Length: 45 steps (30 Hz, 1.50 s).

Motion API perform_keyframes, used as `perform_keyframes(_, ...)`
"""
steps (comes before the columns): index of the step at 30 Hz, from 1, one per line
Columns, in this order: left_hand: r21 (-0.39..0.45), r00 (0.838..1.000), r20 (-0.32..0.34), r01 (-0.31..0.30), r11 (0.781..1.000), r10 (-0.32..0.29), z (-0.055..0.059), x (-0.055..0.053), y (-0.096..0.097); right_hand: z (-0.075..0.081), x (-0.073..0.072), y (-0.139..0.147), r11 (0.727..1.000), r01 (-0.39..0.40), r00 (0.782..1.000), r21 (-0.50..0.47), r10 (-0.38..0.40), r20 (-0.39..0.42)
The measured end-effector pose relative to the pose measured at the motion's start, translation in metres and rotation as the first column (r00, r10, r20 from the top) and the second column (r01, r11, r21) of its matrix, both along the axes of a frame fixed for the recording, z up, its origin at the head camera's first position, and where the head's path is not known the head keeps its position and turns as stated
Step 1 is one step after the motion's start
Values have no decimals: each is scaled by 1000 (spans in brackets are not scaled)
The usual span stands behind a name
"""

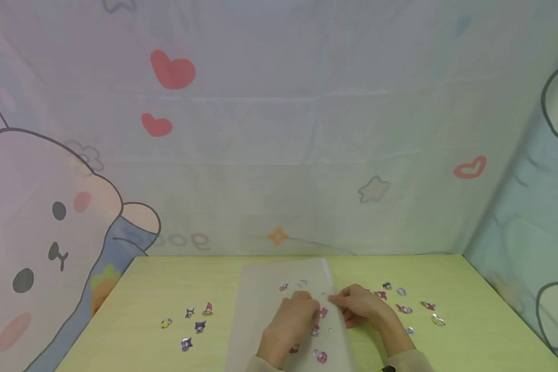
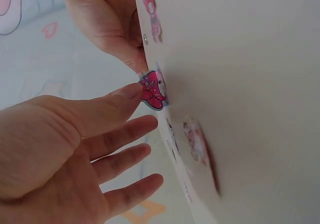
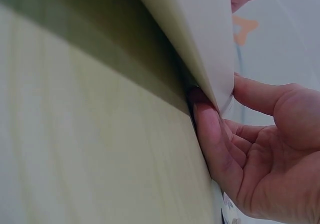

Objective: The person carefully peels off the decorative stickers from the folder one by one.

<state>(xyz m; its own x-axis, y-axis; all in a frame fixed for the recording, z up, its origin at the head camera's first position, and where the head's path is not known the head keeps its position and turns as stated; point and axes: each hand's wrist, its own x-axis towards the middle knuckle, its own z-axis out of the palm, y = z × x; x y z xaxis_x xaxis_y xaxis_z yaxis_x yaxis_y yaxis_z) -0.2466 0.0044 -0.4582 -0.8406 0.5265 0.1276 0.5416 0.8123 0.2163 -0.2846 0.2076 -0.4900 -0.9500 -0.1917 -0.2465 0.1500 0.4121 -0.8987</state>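
A white sheet [image 1: 253, 310] lies on the yellow-green table, with several small cartoon stickers on it. My left hand [image 1: 290, 320] is over its middle, and in the left wrist view the thumb and a mostly hidden finger pinch a pink cartoon sticker [image 2: 154, 90] close to the sheet's surface. Its other fingers reach out loosely. At the sheet's right edge my right hand [image 1: 360, 305] pinches the border, thumb on top and a finger underneath; the right wrist view shows this edge raised off the table. A pink round sticker [image 1: 321, 356] lies on the sheet nearer me.
Left of the sheet several loose stickers, among them a purple one [image 1: 200, 326] and a yellow one [image 1: 166, 323], lie on the table [image 1: 135, 289]. More, such as a pink one [image 1: 404, 309], are scattered to the right. A printed cloth [image 1: 279, 129] hangs behind.
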Motion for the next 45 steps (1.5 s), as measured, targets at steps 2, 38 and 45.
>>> perform_keyframes(2, 3, 1000, -1, 1, 1000, -1, 3, 1, -1, 0, 0, -1, 1000, 1, 1000, -1, -1, -1)
perform_keyframes(38, 179, 989, 74, -139, 974, 128, 2, -11, -127, 1, -4, -6, 1000, 0, 1000, -8, 0, 4)
perform_keyframes(45, 195, 965, 154, -239, 951, 211, 6, -5, -192, 0, -4, -8, 1000, 10, 1000, 13, -10, 7)
